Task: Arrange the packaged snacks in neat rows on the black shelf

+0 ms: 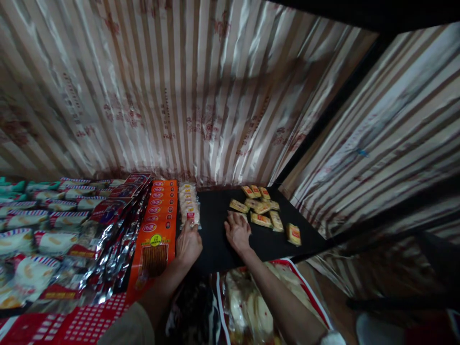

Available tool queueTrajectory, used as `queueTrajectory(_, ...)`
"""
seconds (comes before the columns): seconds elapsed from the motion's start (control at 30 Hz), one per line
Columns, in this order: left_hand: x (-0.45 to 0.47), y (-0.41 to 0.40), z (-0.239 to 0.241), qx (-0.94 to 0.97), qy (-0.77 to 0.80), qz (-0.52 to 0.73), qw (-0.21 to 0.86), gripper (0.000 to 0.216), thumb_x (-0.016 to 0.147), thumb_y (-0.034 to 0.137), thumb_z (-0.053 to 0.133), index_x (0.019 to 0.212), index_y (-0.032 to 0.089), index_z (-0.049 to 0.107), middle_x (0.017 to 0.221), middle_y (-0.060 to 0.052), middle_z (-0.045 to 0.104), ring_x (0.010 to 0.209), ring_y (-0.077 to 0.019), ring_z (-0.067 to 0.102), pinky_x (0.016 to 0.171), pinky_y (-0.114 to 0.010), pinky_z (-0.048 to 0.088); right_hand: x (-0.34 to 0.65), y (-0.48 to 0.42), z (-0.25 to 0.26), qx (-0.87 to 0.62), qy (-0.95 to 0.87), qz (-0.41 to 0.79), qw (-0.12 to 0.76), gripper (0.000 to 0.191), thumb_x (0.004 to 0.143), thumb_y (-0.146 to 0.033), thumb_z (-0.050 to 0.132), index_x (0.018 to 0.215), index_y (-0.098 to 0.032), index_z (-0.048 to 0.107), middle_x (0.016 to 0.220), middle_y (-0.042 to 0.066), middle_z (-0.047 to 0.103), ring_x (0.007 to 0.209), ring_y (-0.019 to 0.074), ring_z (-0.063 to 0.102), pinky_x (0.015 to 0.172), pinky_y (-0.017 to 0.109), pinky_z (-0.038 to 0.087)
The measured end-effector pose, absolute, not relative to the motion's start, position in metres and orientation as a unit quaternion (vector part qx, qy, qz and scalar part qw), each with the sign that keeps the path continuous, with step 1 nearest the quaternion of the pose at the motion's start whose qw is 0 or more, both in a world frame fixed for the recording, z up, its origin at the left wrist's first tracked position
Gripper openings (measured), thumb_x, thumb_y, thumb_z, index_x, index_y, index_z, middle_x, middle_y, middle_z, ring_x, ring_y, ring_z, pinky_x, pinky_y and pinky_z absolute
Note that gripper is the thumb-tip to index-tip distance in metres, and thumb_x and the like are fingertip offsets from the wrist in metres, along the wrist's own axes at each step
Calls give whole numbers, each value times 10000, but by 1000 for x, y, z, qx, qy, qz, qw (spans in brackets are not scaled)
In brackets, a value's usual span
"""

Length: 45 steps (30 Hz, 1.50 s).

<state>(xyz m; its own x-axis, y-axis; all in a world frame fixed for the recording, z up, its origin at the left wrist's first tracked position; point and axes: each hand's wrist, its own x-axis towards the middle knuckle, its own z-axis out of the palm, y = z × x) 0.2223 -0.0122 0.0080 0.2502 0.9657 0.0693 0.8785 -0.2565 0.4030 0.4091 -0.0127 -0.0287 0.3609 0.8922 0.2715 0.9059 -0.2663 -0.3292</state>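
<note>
Head view, left hand: fingertips touch the clear packet row's near end, beside orange packs; I can't tell whether they pinch.
Right hand: fingers bent, over the left edge of the loose yellow packets; grip hidden from me.
Clear packet row: an uneven push could skew its overlap.
Black tabletop: a careless sweep could knock yellow packets off.
</note>
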Motion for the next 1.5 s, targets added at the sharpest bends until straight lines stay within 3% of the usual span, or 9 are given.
queueTrajectory(0.2,234,-41,4,811,532,119,213,515,803,85,377,1309,162,436,1409,-95,383,1212,-193,463,994,-276,396,377,-70,-25,-754,-633,40,173,412,852,-338,459,1246,-247,535,1374,81,461,1299,321,307,1019,525,238)
queueTrajectory(0.37,231,-64,0,843,476,87,233,677,705,22,433,1350,222,392,1460,-36,335,1254,-228,399,1004,-313,391,360,-118,-11,-688,-706,138,101,708,713,-224,597,1379,-250,358,1450,80,346,1348,332,219,1023,537,240)
queueTrajectory(0.53,230,-79,5,860,434,108,247,576,727,35,413,1284,168,473,1358,-51,475,1221,-190,412,1021,-277,358,368,-136,5,-632,-757,137,95,651,747,-45,427,1363,-250,380,1391,79,442,1315,261,300,985,454,321)
queueTrajectory(0.7,225,-89,7,847,426,157,277,447,753,112,461,1192,153,539,1221,-64,569,1137,-186,472,1006,-279,362,381,-138,21,-583,-794,143,100,475,820,-163,451,1287,-245,474,1292,85,541,1218,256,425,952,451,366)
queueTrajectory(0.9,211,-80,-5,750,493,262,354,260,793,168,460,1003,178,614,1030,-57,635,988,-167,568,912,-292,420,379,-114,45,-544,-774,241,216,347,883,-370,436,1174,-232,566,1130,69,644,1036,206,590,903,338,438)
queueTrajectory(1.03,202,-63,-15,628,530,329,466,197,807,284,486,902,177,621,859,-34,658,820,-165,609,711,-264,490,372,-79,34,-563,-668,349,340,419,784,-356,571,1178,-218,528,990,40,676,891,175,635,804,305,492)
queueTrajectory(1.17,193,-47,-20,578,556,336,494,199,805,235,462,920,148,600,807,-34,660,729,-150,622,567,-220,489,362,-51,15,-575,-548,414,445,396,659,-312,671,1020,-192,562,788,-1,652,731,145,619,696,272,502)
queueTrajectory(1.3,190,-33,-24,544,585,346,493,213,826,194,427,963,145,582,868,-46,672,751,-135,633,579,-202,495,349,-38,6,-570,-469,476,479,413,601,-358,715,938,-191,544,672,-32,609,633,132,592,625,252,489)
queueTrajectory(1.5,193,-16,-29,540,622,337,457,257,826,182,436,1029,150,590,901,-76,684,829,-164,643,718,-254,506,339,-16,-6,-597,-460,446,483,309,596,-409,715,754,-185,573,679,-2,624,648,147,596,628,257,485)
